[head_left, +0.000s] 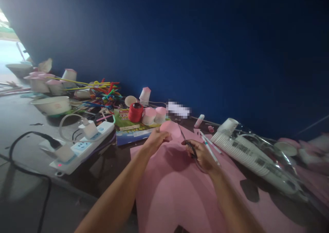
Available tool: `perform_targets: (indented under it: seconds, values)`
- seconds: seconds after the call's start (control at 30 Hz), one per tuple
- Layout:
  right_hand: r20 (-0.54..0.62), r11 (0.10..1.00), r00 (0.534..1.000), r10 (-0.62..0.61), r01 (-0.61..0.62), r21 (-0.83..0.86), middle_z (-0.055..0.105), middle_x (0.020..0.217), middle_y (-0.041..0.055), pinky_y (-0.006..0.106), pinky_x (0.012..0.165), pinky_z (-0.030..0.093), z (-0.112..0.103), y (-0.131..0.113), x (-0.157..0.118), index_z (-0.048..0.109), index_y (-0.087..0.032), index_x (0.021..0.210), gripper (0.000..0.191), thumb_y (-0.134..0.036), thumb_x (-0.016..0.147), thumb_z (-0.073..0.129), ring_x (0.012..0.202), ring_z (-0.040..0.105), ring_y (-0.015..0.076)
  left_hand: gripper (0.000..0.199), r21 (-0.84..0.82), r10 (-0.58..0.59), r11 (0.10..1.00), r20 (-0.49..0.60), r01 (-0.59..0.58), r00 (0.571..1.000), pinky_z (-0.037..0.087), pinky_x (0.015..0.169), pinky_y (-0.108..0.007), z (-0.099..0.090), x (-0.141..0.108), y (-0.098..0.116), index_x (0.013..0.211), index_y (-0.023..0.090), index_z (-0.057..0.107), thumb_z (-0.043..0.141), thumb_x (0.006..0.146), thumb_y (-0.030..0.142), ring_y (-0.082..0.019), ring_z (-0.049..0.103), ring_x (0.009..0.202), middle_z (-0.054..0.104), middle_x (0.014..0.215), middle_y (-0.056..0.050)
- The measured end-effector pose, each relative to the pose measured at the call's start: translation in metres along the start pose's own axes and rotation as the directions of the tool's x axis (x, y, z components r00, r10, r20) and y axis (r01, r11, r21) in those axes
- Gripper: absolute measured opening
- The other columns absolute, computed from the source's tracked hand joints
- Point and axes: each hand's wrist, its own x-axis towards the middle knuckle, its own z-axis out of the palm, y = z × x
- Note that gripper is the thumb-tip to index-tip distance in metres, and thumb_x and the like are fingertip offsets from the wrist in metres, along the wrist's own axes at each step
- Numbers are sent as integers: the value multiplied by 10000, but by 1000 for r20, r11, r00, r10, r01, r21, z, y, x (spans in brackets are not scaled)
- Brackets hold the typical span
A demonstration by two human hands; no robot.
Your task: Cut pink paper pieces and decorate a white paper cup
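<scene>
My left hand [158, 138] is closed on the edge of a small piece of pink paper [170, 127], held up above a large pink sheet [177, 198]. In my right hand [202, 152] is a pair of dark scissors [191, 148], fingers wrapped round the handles. The blades point up and left, close to the right edge of the pink piece; whether they touch it I cannot tell. Just beyond my hands stand two white paper cups [154, 115] with pink tops, beside a spool of red thread [135, 112].
A bagged stack of paper cups [246, 154] lies at right, near white pens [211, 150] and a glue stick [199, 121]. A power strip [83, 147] with plugged-in chargers, a white bowl [51, 105] and colourful pipe cleaners [109, 90] are at left. A blue wall [180, 44] rises behind.
</scene>
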Motion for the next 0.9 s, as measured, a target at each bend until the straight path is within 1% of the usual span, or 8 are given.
perform_targets:
  seconds: [0.1, 0.2, 0.3, 0.5, 0.67, 0.9]
  values:
    - [24, 1000, 1000, -3, 2, 14, 457, 609, -40, 271, 563, 255, -1, -1, 0, 659, -147, 1007, 319, -406, 821, 666, 576, 396, 111, 108, -44, -24, 999, 10, 24, 1000, 410, 505, -205, -3, 2, 0, 595, 155, 549, 648, 553, 154, -77, 483, 516, 510, 534, 35]
    - [43, 999, 999, 0, -1, 38, 454, 621, -42, 266, 563, 254, -2, -1, 0, 655, -152, 987, 315, -412, 810, 681, 576, 387, 105, 129, -91, -39, 995, -20, 37, 999, 418, 502, -209, -6, 5, -2, 613, 154, 559, 674, 560, 175, -76, 472, 514, 505, 540, 42]
    - [53, 999, 999, 4, -6, 44, 463, 631, -40, 264, 565, 255, -3, -1, -1, 653, -156, 981, 301, -399, 806, 685, 579, 390, 103, 156, -112, -34, 993, -59, 28, 998, 433, 514, -223, -8, 8, -4, 639, 144, 589, 709, 559, 205, -84, 488, 533, 527, 562, 34]
    - [50, 999, 999, 21, -23, 30, 455, 624, -42, 264, 554, 244, -2, -4, -2, 658, -155, 973, 324, -421, 791, 696, 567, 380, 104, 178, -144, -14, 990, -71, 4, 997, 430, 513, -227, -11, 11, -8, 671, 137, 622, 736, 558, 214, -88, 504, 549, 555, 589, 26]
    - [48, 999, 998, 34, -36, 36, 453, 615, -40, 261, 533, 227, 0, -5, -2, 662, -156, 967, 358, -447, 765, 717, 552, 372, 102, 262, -190, -31, 982, -112, 9, 993, 432, 507, -228, -10, 11, -7, 726, 138, 644, 780, 536, 257, -105, 540, 589, 592, 645, 13]
    - [66, 999, 998, 22, -24, 26, 437, 608, -49, 255, 533, 223, 1, -5, -1, 653, -147, 968, 351, -440, 784, 711, 554, 359, 93, 250, -175, -19, 985, -156, -9, 988, 433, 510, -231, -9, 12, -7, 662, 140, 607, 779, 518, 251, -92, 500, 567, 545, 606, 32]
